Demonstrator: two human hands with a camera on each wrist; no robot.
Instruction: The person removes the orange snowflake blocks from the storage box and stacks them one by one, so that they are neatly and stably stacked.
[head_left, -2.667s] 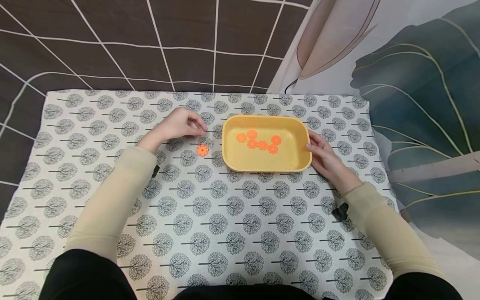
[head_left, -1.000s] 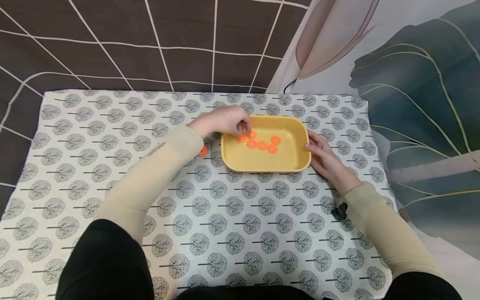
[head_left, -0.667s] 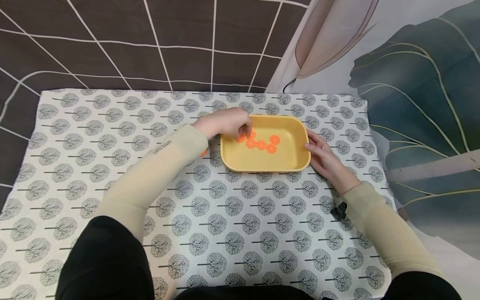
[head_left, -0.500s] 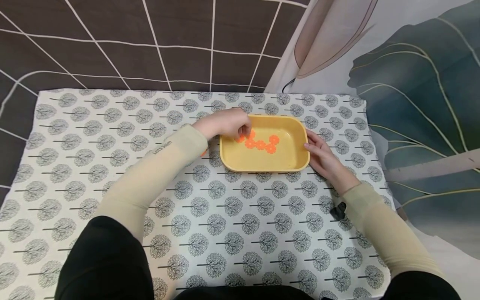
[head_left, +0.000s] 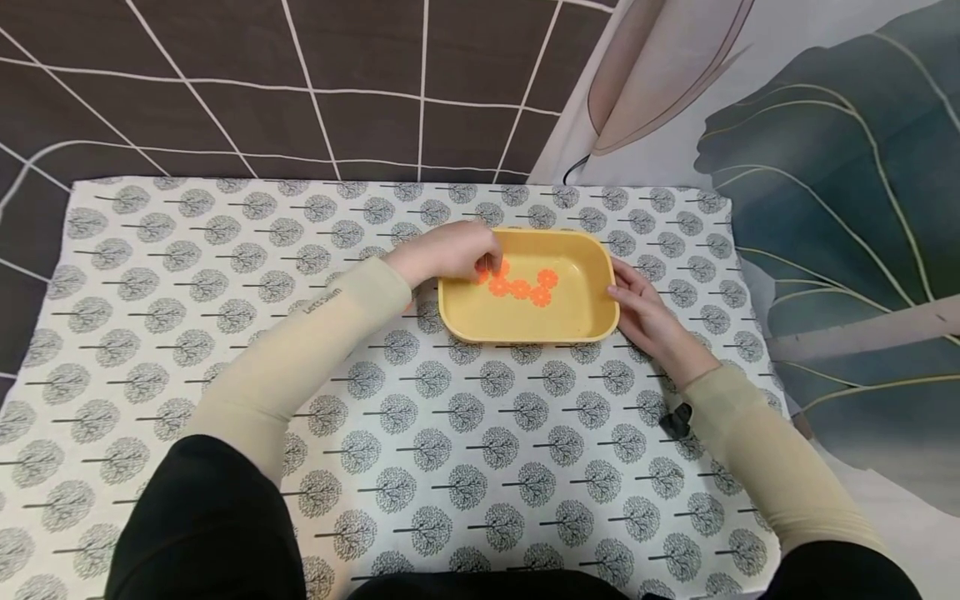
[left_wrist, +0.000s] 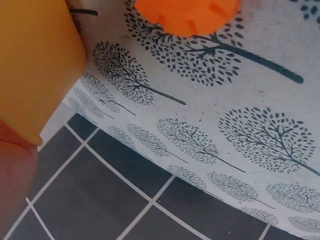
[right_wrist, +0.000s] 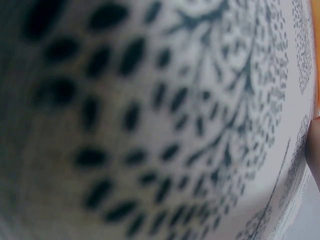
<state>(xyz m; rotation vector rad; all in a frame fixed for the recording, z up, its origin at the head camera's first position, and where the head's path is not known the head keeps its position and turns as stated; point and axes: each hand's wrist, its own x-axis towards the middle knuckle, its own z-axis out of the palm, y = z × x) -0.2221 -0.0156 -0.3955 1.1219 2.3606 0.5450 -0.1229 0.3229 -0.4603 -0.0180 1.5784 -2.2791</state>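
A yellow plastic tray [head_left: 528, 325] lies on the tree-print cloth in the head view. In it are several orange flower-shaped discs [head_left: 520, 289]. My left hand [head_left: 453, 250] reaches over the tray's left end, its fingers bent down at the leftmost disc. They cover much of that disc, so whether they pinch it is hidden. My right hand [head_left: 654, 321] holds the tray's right end, thumb on the rim and fingers along the outside. Another orange disc [left_wrist: 192, 15] rests on the cloth outside the tray, mostly behind my left sleeve in the head view.
The patterned cloth [head_left: 465, 467] spreads under everything, with its far edge against a dark wall covering with white lines [head_left: 367, 125]. A printed curtain [head_left: 840, 208] hangs at the right. In the right wrist view, blurred cloth fills nearly everything.
My left hand has moved right, from above the cloth beside the loose disc to the tray's left end, and has stayed there for the last second. My right hand keeps its hold.
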